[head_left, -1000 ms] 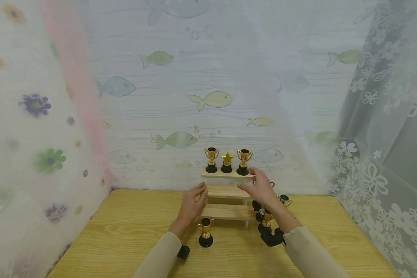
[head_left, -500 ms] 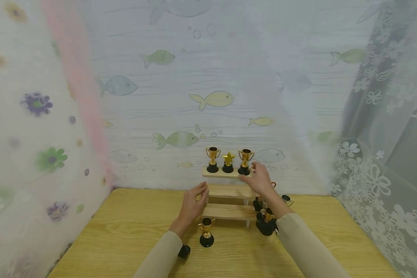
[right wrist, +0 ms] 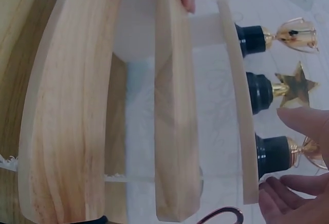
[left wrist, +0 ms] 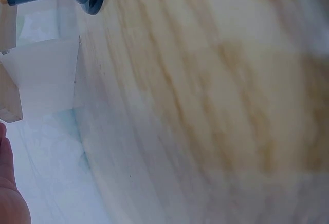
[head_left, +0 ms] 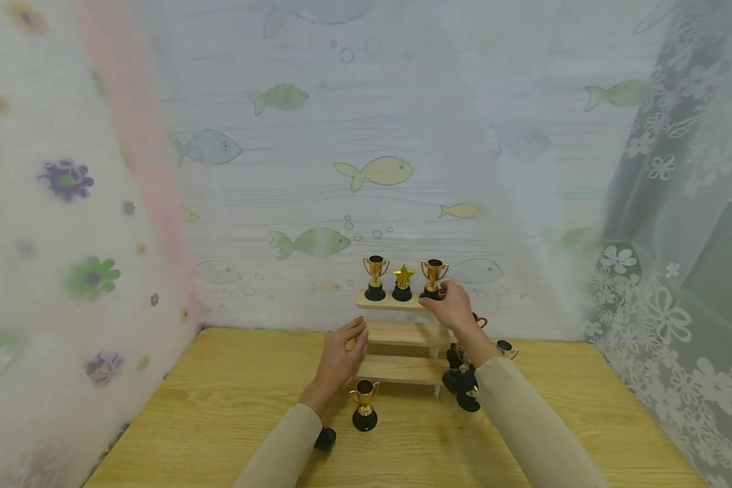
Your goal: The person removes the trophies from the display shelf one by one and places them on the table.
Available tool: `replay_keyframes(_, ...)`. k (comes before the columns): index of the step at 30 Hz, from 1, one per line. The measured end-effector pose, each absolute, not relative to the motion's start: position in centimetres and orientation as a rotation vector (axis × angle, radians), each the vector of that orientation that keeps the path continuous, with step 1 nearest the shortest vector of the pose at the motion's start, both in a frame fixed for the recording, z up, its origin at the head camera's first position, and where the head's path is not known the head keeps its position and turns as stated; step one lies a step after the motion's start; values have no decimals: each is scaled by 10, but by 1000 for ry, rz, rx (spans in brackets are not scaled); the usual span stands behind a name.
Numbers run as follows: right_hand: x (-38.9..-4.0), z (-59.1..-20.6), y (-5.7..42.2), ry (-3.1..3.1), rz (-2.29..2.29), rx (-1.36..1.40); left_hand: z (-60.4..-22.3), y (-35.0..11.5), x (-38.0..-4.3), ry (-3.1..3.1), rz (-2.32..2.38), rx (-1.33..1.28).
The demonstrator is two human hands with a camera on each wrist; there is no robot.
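A small three-tier wooden display stand (head_left: pixel 407 331) stands on the table. On its top shelf are a gold trophy cup (head_left: pixel 375 269) at left, a star trophy (head_left: pixel 403 276) in the middle and another gold trophy cup (head_left: pixel 434 270) at right, all on black bases. My right hand (head_left: pixel 455 310) grips that right cup low down, its thumb (right wrist: pixel 306 121) on the side toward the star. With fairly straight fingers, my left hand (head_left: pixel 337 356) touches the left end of the stand's middle shelf. In front of the stand, one gold trophy cup (head_left: pixel 364 401) stands upright.
To the right of the stand several trophies with black bases (head_left: pixel 460 381) are clustered, partly behind my right forearm. A silver-looking cup (head_left: pixel 505 348) is among them. A black base (head_left: pixel 325 439) lies by my left sleeve. Fish-printed fabric hangs behind the wooden table (head_left: pixel 238 386).
My right hand has moved left and slightly up from the shelf's right end onto the right trophy cup. The left hand stays at the stand's left end.
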State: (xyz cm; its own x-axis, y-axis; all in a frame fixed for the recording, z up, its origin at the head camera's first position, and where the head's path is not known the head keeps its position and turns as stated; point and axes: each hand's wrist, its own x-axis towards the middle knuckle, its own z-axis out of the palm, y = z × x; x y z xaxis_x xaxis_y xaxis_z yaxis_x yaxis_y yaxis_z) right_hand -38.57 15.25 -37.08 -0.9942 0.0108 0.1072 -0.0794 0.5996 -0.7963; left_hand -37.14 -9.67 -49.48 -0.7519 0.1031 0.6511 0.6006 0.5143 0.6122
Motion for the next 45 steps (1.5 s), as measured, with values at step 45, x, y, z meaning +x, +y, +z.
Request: replay_keyframes(45,-396,-383,143,-2572,1343,-66,-494,-96,-370,-2206,-1204,-556)
